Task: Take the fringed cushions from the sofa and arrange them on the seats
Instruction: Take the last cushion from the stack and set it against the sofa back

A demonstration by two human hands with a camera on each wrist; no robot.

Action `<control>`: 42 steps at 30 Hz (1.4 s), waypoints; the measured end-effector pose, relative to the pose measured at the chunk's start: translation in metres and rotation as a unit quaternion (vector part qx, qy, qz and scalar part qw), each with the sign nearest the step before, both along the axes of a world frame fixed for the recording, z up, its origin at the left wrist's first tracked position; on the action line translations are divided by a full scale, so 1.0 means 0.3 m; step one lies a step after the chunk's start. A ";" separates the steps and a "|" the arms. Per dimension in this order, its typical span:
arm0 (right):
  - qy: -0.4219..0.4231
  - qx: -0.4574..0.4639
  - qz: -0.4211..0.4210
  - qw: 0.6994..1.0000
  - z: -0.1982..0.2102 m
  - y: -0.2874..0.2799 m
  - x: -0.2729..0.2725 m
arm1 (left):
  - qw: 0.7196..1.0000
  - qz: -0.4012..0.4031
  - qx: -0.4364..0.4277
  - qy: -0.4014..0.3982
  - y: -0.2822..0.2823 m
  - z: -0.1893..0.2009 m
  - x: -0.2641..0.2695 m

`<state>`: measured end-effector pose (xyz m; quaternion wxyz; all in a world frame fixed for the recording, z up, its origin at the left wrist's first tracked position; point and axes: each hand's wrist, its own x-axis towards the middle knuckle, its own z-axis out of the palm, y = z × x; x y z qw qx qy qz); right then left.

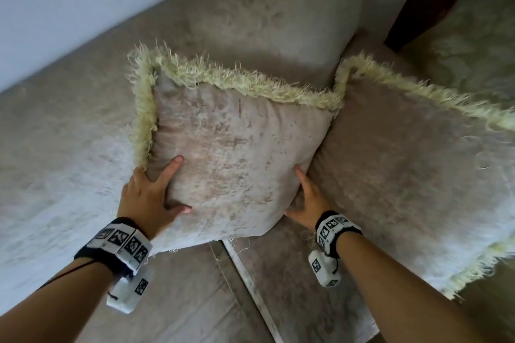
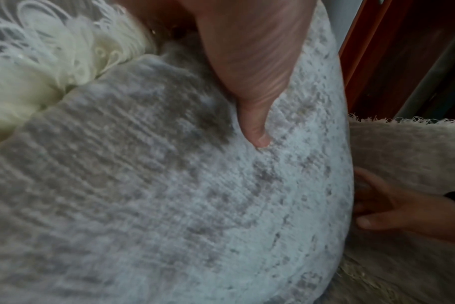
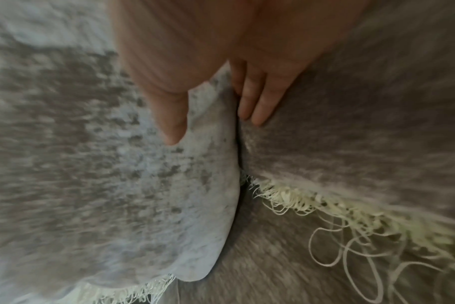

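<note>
Against the sofa (image 1: 83, 133), left hand (image 1: 150, 192) and right hand (image 1: 308, 203) grip cushion (image 1: 237, 153) (tagged wristbands (image 1: 122, 242)).

We stretch both bare forearms forward, wrists roughly level with one another. Our left hand (image 1: 152, 193) clasps the cushion (image 1: 237, 153) at its lower left edge, index finger and thumb spread across the front face. Our right hand (image 1: 306, 200) holds the opposite edge, thumb in front and the fingers (image 3: 257, 102) tucked behind it.
</note>
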<state>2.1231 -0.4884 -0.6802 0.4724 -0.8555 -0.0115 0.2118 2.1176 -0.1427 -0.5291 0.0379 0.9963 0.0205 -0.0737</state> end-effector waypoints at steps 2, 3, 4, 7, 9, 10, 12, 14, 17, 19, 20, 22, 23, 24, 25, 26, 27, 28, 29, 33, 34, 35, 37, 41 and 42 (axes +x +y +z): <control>-0.013 0.025 -0.008 1.000 -0.047 0.032 0.019 | 1.000 -0.002 0.008 -0.004 0.018 -0.020 0.007; -0.023 0.017 -0.010 1.000 -0.067 0.046 0.028 | 1.000 -0.002 0.014 -0.004 0.028 -0.027 0.011; -0.031 0.008 -0.011 0.999 -0.082 0.056 0.034 | 1.000 -0.002 0.021 -0.003 0.036 -0.034 0.014; -0.034 0.024 -0.034 0.999 -0.120 0.081 0.056 | 1.000 0.004 0.003 0.005 0.045 -0.050 0.017; -0.020 0.072 -0.048 0.996 -0.132 0.100 0.078 | 0.999 0.021 -0.038 0.004 0.038 -0.058 0.014; -0.013 0.094 -0.058 0.994 -0.136 0.110 0.089 | 0.998 0.026 -0.052 0.001 0.034 -0.061 0.014; -0.002 0.111 -0.072 0.991 -0.135 0.127 0.102 | 0.998 0.019 -0.066 -0.009 0.032 -0.064 0.007; -0.008 0.107 -0.081 0.991 -0.131 0.138 0.096 | 0.997 0.005 -0.077 -0.018 0.039 -0.063 -0.010; -0.019 0.135 -0.107 0.985 -0.099 0.148 0.071 | 0.994 0.002 -0.103 -0.027 0.049 -0.044 -0.042; -0.047 0.136 -0.114 0.983 -0.058 0.155 0.052 | 0.993 0.011 -0.113 -0.037 0.053 -0.016 -0.064; -0.063 0.131 -0.110 0.983 -0.036 0.159 0.041 | 0.992 0.018 -0.117 -0.040 0.058 0.000 -0.078; -0.093 0.110 -0.087 0.986 0.020 0.167 0.011 | 0.990 0.044 -0.124 -0.051 0.082 0.042 -0.133; -0.103 0.095 -0.069 0.988 0.049 0.171 -0.006 | 0.988 0.064 -0.132 -0.055 0.100 0.058 -0.176; -0.107 0.082 -0.047 0.990 0.080 0.175 -0.022 | 0.983 0.093 -0.145 -0.056 0.122 0.065 -0.229; -0.108 0.069 -0.022 0.992 0.109 0.179 -0.038 | 0.977 0.130 -0.159 -0.051 0.144 0.064 -0.289; -0.108 0.052 0.007 0.993 0.135 0.185 -0.053 | 0.970 0.168 -0.172 -0.039 0.167 0.050 -0.355; -0.107 0.029 0.039 0.993 0.157 0.195 -0.067 | 0.963 0.198 -0.184 -0.024 0.189 0.028 -0.420; -0.106 0.009 0.073 0.992 0.170 0.204 -0.078 | 0.956 0.217 -0.197 -0.008 0.209 -0.002 -0.481; -0.108 -0.007 0.107 0.988 0.171 0.213 -0.085 | 0.951 0.229 -0.209 0.007 0.228 -0.039 -0.534; -0.097 -0.027 0.182 0.978 0.120 0.247 -0.079 | 0.951 0.214 -0.221 0.023 0.280 -0.174 -0.643; -0.093 -0.033 0.182 0.978 0.106 0.253 -0.067 | 0.950 0.214 -0.225 0.017 0.287 -0.193 -0.643; -0.094 -0.036 0.177 0.979 0.094 0.258 -0.052 | 0.949 0.217 -0.229 0.011 0.296 -0.208 -0.639; -0.095 -0.026 0.172 0.980 0.073 0.260 -0.015 | 0.945 0.227 -0.233 0.022 0.313 -0.234 -0.623; -0.054 -0.029 0.216 0.975 0.033 0.264 0.039 | 0.938 0.249 -0.233 0.068 0.322 -0.295 -0.588; -0.053 -0.024 0.218 0.974 0.027 0.274 0.044 | 0.936 0.250 -0.238 0.070 0.322 -0.307 -0.576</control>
